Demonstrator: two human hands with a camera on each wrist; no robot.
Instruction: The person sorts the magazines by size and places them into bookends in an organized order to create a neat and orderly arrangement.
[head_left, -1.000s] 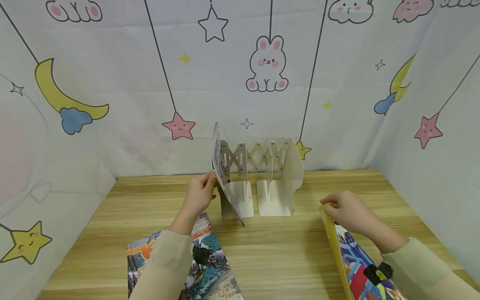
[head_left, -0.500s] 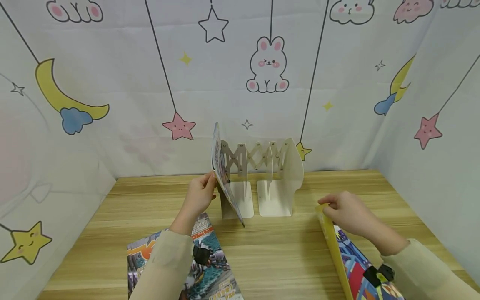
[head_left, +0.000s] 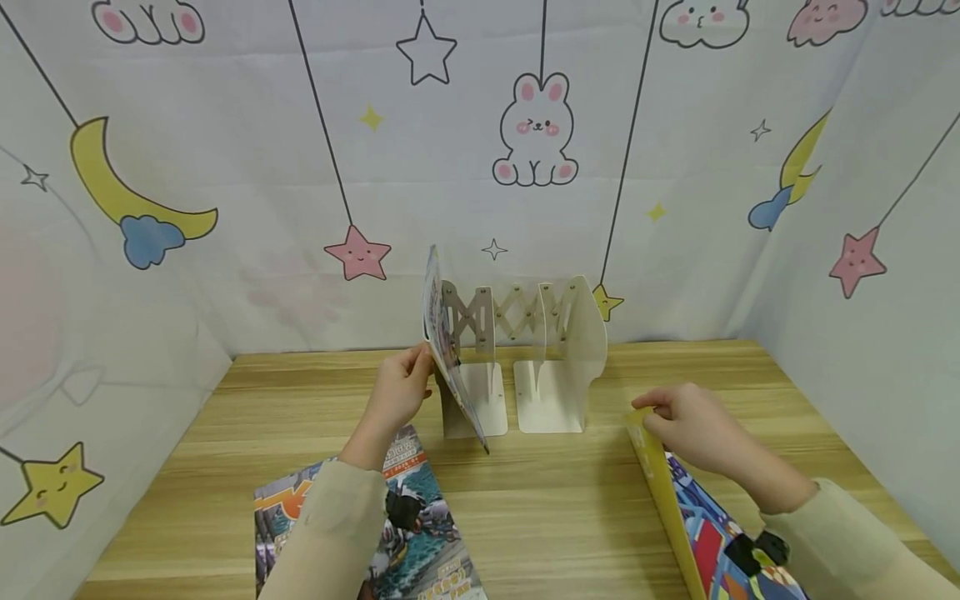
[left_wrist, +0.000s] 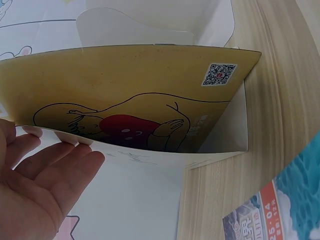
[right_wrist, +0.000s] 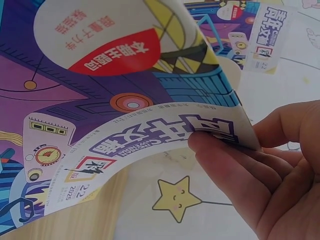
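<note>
In the head view, my left hand (head_left: 397, 390) is at the front edge of a magazine (head_left: 442, 333) that stands tilted in the left end of a white metal bookend rack (head_left: 547, 396). The left wrist view shows the yellow back cover (left_wrist: 125, 75) and several fingers against the white side panel (left_wrist: 150, 155); the thumb is mostly hidden. My right hand (head_left: 693, 425) pinches the corner of another magazine (head_left: 712, 542), thumb on its colourful front cover (right_wrist: 125, 110). Its yellow side faces left, and its lower end runs out of the head view.
Several magazines (head_left: 427, 533) lie overlapping at the front left of the wooden table (head_left: 547, 508), partly under the left forearm. The rack has upright dividers (head_left: 540, 321) and a right end panel (head_left: 587, 342). A white printed cloth (head_left: 262, 150) hangs behind and at both sides.
My right hand has tilted its magazine slightly to the left, so more of the yellow side shows. The left hand and the magazine in the rack have stayed put.
</note>
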